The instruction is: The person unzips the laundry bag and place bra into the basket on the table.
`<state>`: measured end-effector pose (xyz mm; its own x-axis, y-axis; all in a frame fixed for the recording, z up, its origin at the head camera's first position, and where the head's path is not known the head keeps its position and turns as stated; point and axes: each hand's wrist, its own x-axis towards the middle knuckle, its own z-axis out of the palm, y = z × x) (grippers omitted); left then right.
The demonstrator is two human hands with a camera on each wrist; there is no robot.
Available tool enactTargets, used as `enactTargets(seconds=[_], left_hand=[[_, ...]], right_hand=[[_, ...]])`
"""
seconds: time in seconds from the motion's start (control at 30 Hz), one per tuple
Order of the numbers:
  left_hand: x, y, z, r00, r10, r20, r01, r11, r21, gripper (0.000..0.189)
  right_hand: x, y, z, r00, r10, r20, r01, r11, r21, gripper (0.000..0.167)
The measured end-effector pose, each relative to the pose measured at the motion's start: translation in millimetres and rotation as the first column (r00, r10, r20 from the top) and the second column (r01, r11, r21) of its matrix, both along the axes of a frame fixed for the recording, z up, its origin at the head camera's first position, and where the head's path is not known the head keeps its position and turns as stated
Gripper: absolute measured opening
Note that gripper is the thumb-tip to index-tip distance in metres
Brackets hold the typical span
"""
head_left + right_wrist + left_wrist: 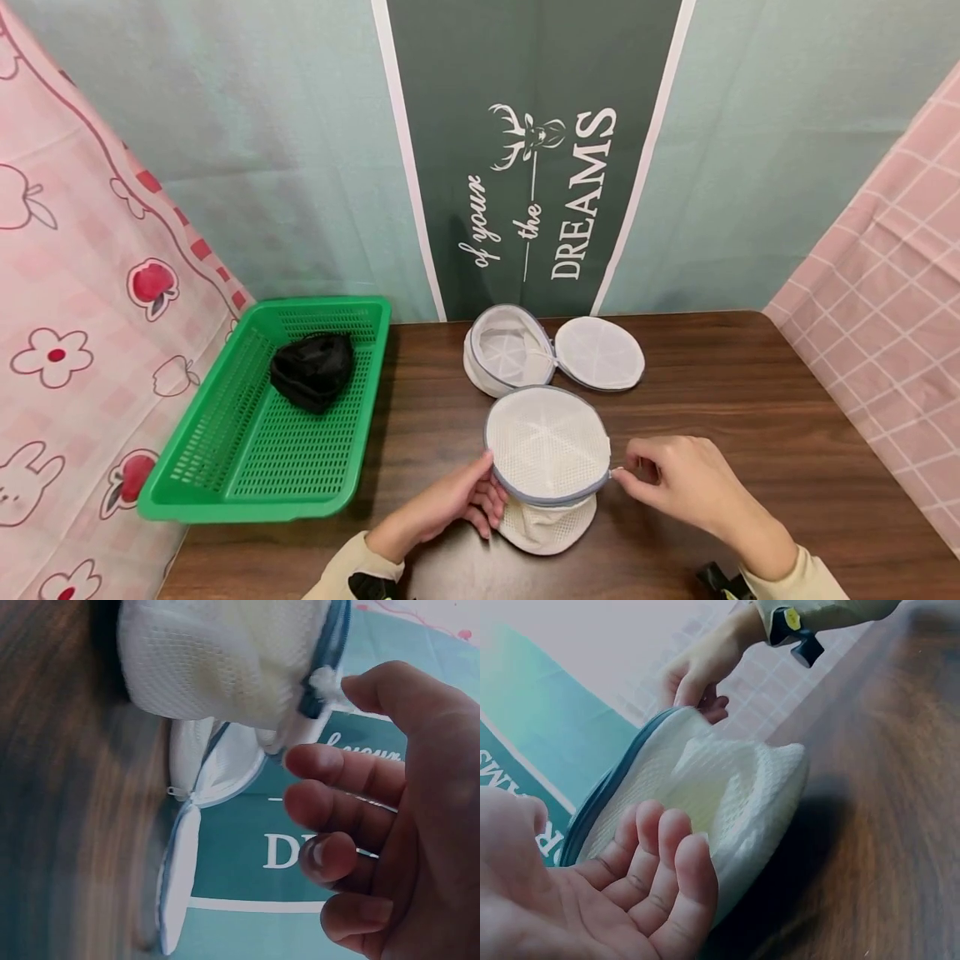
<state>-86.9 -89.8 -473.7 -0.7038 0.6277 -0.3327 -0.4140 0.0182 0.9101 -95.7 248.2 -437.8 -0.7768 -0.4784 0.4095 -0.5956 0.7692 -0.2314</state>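
A round white mesh laundry bag [547, 442] with a grey zipped rim stands near the table's front, its lower part sagging. My left hand [461, 500] is at its left side, thumb at the rim. In the left wrist view, the relaxed, bent fingers [686, 877] lie by the mesh wall. Across the bag, my right hand [686, 479] has its thumb at the white zipper pull [324, 682]. The index finger [315, 761] stands apart from the thumb in the right wrist view, other fingers loosely bent.
Behind lies a second mesh bag [510, 350], its round lid [600, 354] folded out to the right. A green basket [360, 417] at left holds a black cloth bundle [313, 371]. Printed curtains [862, 333] surround the brown wooden table [712, 358].
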Motion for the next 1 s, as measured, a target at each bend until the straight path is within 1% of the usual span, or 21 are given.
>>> enactTargets(seconds=[0.13, 0.3, 0.47, 0.6, 0.67, 0.73, 0.83, 0.9, 1.0], left_hand=[[-3.1, -5.0, -1.7, 0.999, 0.030, -0.026, -0.030, 0.999, -0.015, 0.065], [-8.8, -5.9, -3.1, 0.993, 0.105, -0.061, -0.107, 0.994, -0.030, 0.062], [-16.4, -3.4, -3.7, 0.975, 0.212, -0.070, -0.215, 0.976, -0.041, 0.054], [-21.4, -1.6, -4.7, 0.960, 0.273, -0.070, -0.276, 0.961, -0.036, 0.043], [-23.5, -0.8, -5.1, 0.955, 0.288, -0.074, -0.291, 0.956, -0.032, 0.038], [-24.9, 0.0, -5.4, 0.952, 0.297, -0.078, -0.300, 0.954, -0.030, 0.035], [-26.1, 1.4, -6.5, 0.952, 0.296, -0.081, -0.298, 0.954, -0.026, 0.031], [-26.3, 2.1, -7.3, 0.953, 0.291, -0.082, -0.294, 0.956, -0.019, 0.029], [-25.8, 2.8, -8.1, 0.957, 0.277, -0.085, -0.278, 0.961, -0.006, 0.027]], right_hand=[[-0.9, -1, 6.9, 1.000, -0.018, -0.017, 0.019, 1.000, 0.016, 0.041], [-1.7, -10, 14.1, 0.999, -0.024, -0.026, 0.024, 1.000, -0.001, 0.042], [0.0, -29, 18.8, 0.999, 0.018, -0.034, -0.019, 1.000, -0.015, 0.039], [1.5, -48, 20.6, 0.998, 0.060, -0.017, -0.060, 0.998, -0.011, 0.039], [2.3, -59, 20.8, 0.998, 0.070, 0.000, -0.070, 0.998, -0.003, 0.040], [2.9, -71, 20.6, 0.996, 0.085, 0.000, -0.085, 0.996, -0.003, 0.041], [3.8, -89, 20.4, 0.993, 0.109, -0.038, -0.109, 0.994, 0.010, 0.043], [4.1, -100, 19.5, 0.988, 0.134, -0.078, -0.133, 0.991, 0.023, 0.045], [4.6, -114, 17.7, 0.980, 0.159, -0.124, -0.152, 0.986, 0.064, 0.046]])
